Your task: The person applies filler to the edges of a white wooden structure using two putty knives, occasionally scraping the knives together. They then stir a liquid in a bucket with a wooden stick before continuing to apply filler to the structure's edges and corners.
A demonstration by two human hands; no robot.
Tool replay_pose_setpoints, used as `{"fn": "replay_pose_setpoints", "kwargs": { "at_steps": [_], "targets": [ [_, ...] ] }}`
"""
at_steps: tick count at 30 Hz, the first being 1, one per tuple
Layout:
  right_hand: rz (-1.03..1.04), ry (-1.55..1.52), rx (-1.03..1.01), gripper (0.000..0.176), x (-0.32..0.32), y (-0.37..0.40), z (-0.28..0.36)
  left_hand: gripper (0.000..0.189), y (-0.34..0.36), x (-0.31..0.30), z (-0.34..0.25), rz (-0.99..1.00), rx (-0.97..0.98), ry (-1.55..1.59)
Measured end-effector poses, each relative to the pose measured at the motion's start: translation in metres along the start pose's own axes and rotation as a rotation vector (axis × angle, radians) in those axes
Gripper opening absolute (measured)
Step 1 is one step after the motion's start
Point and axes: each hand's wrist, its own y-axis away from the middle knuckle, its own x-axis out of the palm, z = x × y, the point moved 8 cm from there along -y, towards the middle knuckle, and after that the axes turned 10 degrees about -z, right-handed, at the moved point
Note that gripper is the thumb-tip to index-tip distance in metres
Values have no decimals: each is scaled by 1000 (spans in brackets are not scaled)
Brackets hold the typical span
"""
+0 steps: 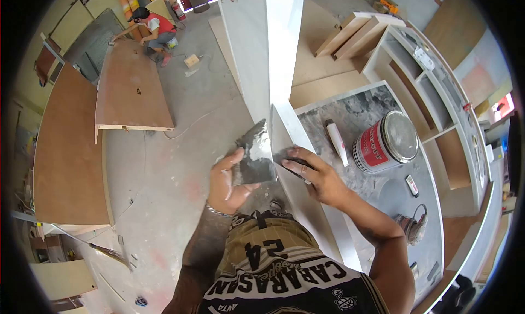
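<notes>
My left hand [227,178] grips a dark flat plate [255,155] by its edge, with white paste smeared over the plate's surface. My right hand [314,174] is closed on a dark scraper [295,173], whose end is close to the plate's right edge. Both hands are beside a pale upright panel [281,46] and the light-coloured board [306,196] below it. To the right, a large can [383,144] with a red label and a white tube [337,143] rest on a stained grey surface [322,117].
A co-worker [156,27] crouches at the far left by a brown curved panel [131,84]. Another brown panel [71,150] stands nearer. A small tube [412,186] and a round tool [413,226] lie at right, before a shelf unit [437,111]. A broom [109,252] is lower left.
</notes>
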Motion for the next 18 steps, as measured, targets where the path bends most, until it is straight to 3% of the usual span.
{"fn": "replay_pose_setpoints", "kwargs": {
  "at_steps": [3,4,8,11,15,16,18],
  "targets": [
    [-50,140,-3,72,-24,-5,-9,30,12,35,-39,20,116,-167],
    [-171,133,-34,66,-40,-15,-2,30,11,41,-48,55,140,-237],
    [-91,276,-344,57,-75,-58,66,28,10,56,-59,108,108,-440],
    [122,347,-487,50,-58,-69,86,28,8,66,-63,160,110,-513],
    [319,404,-399,42,-69,-89,76,29,8,49,-81,92,139,-338],
    [317,453,-322,46,-81,-103,68,31,18,56,-92,170,199,-271],
    [55,462,-355,54,-114,-137,64,32,21,36,-104,96,241,-209]
  ]
}}
